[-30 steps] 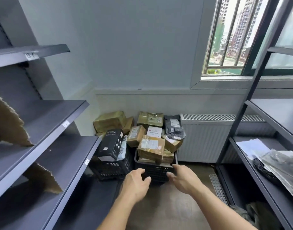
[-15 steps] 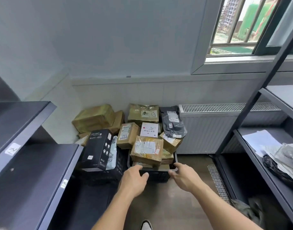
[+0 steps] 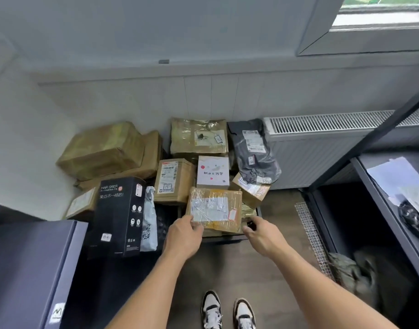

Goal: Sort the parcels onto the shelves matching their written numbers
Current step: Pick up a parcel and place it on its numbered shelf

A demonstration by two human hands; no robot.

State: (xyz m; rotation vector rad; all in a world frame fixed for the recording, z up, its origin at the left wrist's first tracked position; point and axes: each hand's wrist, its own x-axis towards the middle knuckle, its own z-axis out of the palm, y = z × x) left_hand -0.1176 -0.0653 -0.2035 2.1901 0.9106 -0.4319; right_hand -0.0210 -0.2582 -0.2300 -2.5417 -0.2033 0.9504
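**A:** What's new on the head camera?

**B:** I've tipped the view down, so my shoes (image 3: 227,309) now show at 6 o'clock. Both hands have come up off the black crate (image 3: 225,239) rim to the taped cardboard parcel (image 3: 214,208) topping the heap. My left hand (image 3: 183,236) pinches its near-left corner, thumb over the tape and fingers hidden beneath. My right hand (image 3: 263,236) sits curled at the near-right corner, but I cannot tell whether it is touching or gripping.

**A:** So the pick has begun?

**B:** I'd judge so. The parcel is chosen but not yet lifted. It lies on other boxes in the crate, at 12 o'clock from my hands. Its red-edged sticker (image 3: 232,214) is too blurred to read, so the shelf is undecided.

**A:** What's around it?

**B:** A white box (image 3: 213,172) touches it at 12 and a grey mailer bag (image 3: 253,153) lies at 1. There's a labelled brown box (image 3: 174,180) at 11, and a black hair-drier box (image 3: 118,214) stands at 9. The left shelf (image 3: 30,257) is at 8 and the right shelf (image 3: 369,176) at 3. Nothing lies over the parcel, though its close neighbours might shift.
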